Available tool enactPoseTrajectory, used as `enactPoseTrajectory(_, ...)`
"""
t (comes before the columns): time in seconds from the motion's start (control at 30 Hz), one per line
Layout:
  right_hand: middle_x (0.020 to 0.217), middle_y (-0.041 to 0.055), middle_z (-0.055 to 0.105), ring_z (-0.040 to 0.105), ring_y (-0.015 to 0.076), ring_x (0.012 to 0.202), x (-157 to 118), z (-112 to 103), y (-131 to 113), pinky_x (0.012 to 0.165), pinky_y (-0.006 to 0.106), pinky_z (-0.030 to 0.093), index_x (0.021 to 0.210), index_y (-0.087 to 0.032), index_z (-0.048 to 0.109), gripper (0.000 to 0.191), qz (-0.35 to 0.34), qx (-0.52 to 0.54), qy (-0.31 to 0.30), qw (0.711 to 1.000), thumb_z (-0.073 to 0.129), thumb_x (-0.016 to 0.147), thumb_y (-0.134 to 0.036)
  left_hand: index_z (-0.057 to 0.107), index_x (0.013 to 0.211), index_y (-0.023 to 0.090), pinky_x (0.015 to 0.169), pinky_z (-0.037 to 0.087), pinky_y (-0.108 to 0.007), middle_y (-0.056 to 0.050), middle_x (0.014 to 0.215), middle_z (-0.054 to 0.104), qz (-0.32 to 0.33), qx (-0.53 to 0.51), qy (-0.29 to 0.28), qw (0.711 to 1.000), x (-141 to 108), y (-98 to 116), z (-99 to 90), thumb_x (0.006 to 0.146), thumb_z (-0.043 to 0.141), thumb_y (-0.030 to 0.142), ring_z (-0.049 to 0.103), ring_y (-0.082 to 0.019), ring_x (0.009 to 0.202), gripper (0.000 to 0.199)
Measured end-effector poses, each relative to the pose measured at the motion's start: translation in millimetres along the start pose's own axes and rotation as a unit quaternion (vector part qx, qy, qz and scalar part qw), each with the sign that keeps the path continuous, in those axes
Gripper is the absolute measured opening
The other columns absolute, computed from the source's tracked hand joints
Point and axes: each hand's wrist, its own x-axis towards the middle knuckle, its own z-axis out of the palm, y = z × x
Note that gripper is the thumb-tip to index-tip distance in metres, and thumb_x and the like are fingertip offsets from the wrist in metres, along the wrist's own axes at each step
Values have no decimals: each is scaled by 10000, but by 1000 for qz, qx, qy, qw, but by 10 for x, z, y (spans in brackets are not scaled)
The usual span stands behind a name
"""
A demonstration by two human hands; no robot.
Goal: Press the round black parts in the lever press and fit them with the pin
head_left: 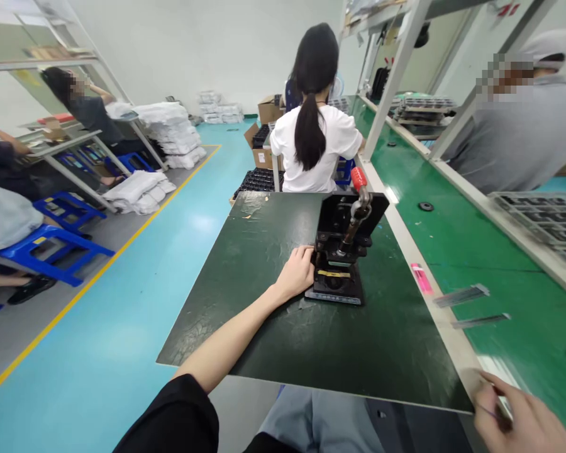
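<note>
Nearest, the right hand (pixel 523 415) is at the near right corner of the dark green table (pixel 382 358), fingers curled; blur hides whether they hold anything. Farther in, the left hand (pixel 296 274) touches the left side of a black press (pixel 343 246), fingers together, slightly bent; whether they grip it cannot be told. The press stands upright on the table, its red knob (pixel 358 178) uppermost. Beyond sits a person in a white shirt (pixel 311 141).
</note>
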Motion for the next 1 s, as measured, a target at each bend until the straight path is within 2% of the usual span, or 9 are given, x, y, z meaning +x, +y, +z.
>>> enactPoseTrajectory(0.33,891,81,735,698,220,759,29,-18,-221,620,311,464,1087,-178,658,248,75,-51,-11,996,436,1039,-277,553,1164,161,963,555,-481,-161,1153,636,29,3,31,999,42,-132,-63,900,430,75,620,-303,1104,304)
enactPoseTrajectory(0.8,930,68,751,698,185,777,4,-3,-272,604,267,463,1057,-171,699,266,94,-46,-19,994,453,1030,-265,510,1019,201,886,557,-457,-135,1019,618,40,12,37,998,64,-176,-84,900,429,100,625,-302,1018,176)
enactPoseTrajectory(0.9,914,65,764,711,195,777,32,-66,-203,592,268,468,1041,-191,720,288,124,-20,-50,991,456,1011,-302,501,996,198,876,557,-456,-142,1028,618,44,16,41,998,68,-195,-78,901,427,108,626,-300,998,150)
enactPoseTrajectory(1.0,897,56,780,720,209,761,245,-98,84,570,277,456,1014,-217,747,297,143,-1,-102,984,478,967,-334,497,988,197,862,559,-455,-146,1038,618,46,18,48,998,68,-207,-70,904,423,109,626,-298,981,142)
